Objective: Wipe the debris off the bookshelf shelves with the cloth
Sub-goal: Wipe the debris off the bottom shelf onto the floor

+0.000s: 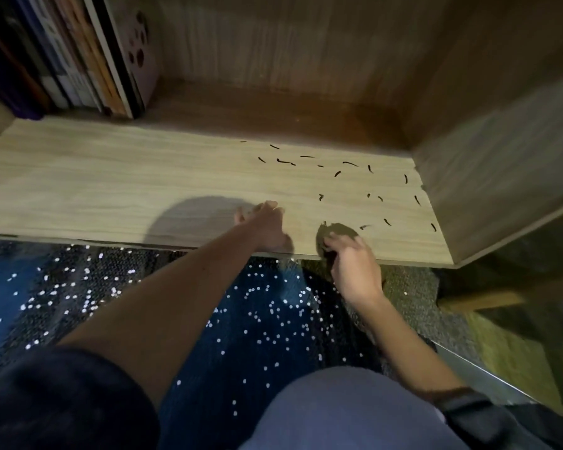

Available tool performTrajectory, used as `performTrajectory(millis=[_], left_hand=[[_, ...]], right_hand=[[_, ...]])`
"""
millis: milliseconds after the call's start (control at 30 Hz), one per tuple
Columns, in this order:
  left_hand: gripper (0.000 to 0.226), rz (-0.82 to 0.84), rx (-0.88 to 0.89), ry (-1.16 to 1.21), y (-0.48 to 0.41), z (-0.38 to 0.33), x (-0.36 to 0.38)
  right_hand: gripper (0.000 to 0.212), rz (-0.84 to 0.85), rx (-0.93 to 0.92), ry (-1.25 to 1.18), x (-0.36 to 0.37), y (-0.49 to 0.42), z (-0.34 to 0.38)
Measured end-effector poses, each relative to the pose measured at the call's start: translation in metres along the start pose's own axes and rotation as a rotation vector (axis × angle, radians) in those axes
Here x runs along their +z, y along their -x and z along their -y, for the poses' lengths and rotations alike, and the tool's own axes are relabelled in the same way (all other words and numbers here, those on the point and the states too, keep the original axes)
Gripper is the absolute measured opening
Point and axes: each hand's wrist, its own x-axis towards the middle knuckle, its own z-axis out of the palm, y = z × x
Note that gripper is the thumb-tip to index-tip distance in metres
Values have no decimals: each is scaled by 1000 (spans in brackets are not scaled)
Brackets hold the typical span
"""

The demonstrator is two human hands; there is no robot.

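Nearest the camera, a bent knee (355, 407) in grey-blue cloth and a dark sleeve (62, 397) fill the bottom edge, over a dark floor (241, 319) dotted with white specks. From the sleeve, the left forearm runs straight up and to the right, ending at the front edge of the shelf (111, 190). The left hand (267, 225) rests there with the back of the hand up. Its fingers (270, 206) are loosely bent, their tips on the pale wood, and they hold nothing that shows.

The right arm comes in from the lower right, bent at the wrist. The right hand (355, 264) hangs over the shelf's front edge, just beside the left hand, with its fingers (338, 243) curled around a dark olive cloth (338, 232). The bunched cloth lies on the shelf at that front edge.

Beyond the cloth, the debris (338, 173), small dark slivers, lies scattered across the right part of the shelf, up to the side wall of the bookshelf (501, 157). At the far left, a row of books (78, 60) stands upright, tilted.
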Motion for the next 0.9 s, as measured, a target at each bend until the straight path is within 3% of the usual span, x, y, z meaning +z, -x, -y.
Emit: performTrajectory(millis=[133, 233, 367, 500, 667, 833, 900], left_hand=[[72, -17, 61, 2, -14, -1, 22], [72, -59, 106, -17, -23, 2, 30], [74, -55, 132, 62, -28, 11, 37], [74, -59, 72, 137, -29, 1, 43], [76, -81, -22, 118, -27, -15, 47], [73, -73, 20, 115, -26, -10, 48], [72, -71, 8, 145, -25, -10, 45]], right_hand=[[50, -35, 39, 49, 2, -36, 19], [59, 7, -29, 53, 8, -13, 27], [57, -14, 70, 118, 5, 1, 6], [52, -45, 99, 94, 6, -48, 30], [59, -28, 69, 92, 6, 0, 20], [39, -8, 157, 82, -8, -44, 22], [41, 2, 141, 78, -10, -48, 30]])
